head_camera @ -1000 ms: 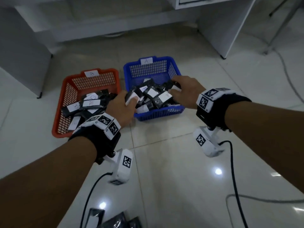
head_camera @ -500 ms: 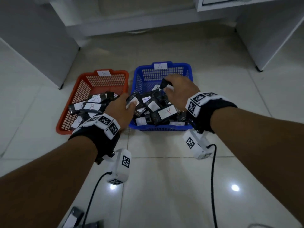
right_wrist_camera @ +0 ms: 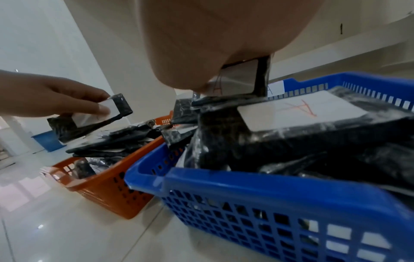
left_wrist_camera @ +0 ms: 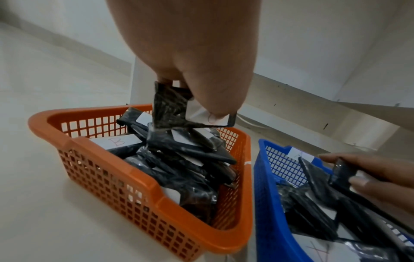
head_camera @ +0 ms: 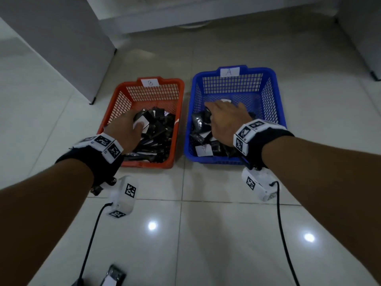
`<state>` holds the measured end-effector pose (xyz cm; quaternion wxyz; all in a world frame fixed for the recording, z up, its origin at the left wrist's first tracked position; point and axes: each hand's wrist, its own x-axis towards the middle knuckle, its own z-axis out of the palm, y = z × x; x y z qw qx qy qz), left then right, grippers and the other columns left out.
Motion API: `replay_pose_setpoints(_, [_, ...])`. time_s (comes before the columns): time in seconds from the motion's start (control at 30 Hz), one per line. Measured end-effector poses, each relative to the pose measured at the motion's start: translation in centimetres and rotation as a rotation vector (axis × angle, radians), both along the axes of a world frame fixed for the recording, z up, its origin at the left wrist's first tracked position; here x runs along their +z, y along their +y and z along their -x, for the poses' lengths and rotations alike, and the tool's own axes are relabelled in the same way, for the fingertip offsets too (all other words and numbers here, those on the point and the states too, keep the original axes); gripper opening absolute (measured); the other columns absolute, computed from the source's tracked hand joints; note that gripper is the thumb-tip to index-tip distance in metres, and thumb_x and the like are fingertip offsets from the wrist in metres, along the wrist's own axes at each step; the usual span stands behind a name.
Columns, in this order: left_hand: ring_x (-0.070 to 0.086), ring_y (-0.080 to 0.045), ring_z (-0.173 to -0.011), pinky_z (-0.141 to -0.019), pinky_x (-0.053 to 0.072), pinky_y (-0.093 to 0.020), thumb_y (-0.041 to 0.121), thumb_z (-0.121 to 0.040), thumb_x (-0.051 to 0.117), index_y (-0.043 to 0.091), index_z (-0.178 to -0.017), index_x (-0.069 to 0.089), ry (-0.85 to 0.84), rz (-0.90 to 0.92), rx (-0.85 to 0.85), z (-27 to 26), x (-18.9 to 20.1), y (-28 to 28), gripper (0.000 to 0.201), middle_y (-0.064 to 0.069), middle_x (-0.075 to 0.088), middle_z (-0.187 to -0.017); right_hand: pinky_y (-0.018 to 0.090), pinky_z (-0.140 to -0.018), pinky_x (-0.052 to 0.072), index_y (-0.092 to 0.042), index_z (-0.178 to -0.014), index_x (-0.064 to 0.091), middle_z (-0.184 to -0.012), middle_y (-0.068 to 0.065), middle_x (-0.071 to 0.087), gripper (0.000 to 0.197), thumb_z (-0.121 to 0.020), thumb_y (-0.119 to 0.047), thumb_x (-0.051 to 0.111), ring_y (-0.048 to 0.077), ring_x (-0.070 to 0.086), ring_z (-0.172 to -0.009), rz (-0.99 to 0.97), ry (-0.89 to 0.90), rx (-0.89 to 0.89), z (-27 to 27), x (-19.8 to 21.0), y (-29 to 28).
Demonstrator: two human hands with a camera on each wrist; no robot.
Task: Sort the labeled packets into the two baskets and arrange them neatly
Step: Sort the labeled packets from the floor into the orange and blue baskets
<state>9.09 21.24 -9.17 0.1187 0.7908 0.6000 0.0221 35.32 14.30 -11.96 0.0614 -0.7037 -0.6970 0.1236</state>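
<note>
Nearly done: my left hand point(head_camera: 125, 129) pinches a packet point(left_wrist_camera: 179, 109) over the orange basket point(head_camera: 115, 104), my right hand point(head_camera: 224, 118) another packet point(right_wrist_camera: 244, 79) over the blue basket point(head_camera: 274, 96) beside it; piles need tidying.

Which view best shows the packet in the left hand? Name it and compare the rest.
Left wrist: the packet hangs pinched by the left hand, label visible. Right wrist shows it sideways, farther off. Head view mostly hides it behind the hand.
</note>
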Motion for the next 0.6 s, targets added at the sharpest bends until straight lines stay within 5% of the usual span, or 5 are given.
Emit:
replay_pose_setpoints(0.23, [0.040,-0.040,-0.128,-0.101,0.032,-0.055,0.021,-0.095,0.052,0.017,-0.147,0.035,0.009,-0.210,0.035,2.0,-2.0,0.0,0.055,-0.016,0.044,-0.143,0.046,-0.101,0.028,-0.014,-0.146,0.033,-0.145,0.009,0.038,0.051,-0.097,-0.027,0.040,0.030,0.037,-0.129,-0.163,-0.125,-0.092,0.4,-0.2,0.3])
replay_pose_setpoints(0.6, [0.051,-0.035,-0.119,-0.096,0.041,-0.050,0.029,-0.085,0.065,0.016,-0.127,0.058,-0.014,-0.236,0.128,8.6,0.6,-11.3,0.044,-0.012,0.056,-0.130,0.047,-0.087,0.044,-0.014,-0.121,0.063,-0.121,0.008,0.060,0.044,-0.087,-0.039,0.048,0.031,0.057,-0.111,-0.221,0.013,0.235,11.0,1.9,-4.1])
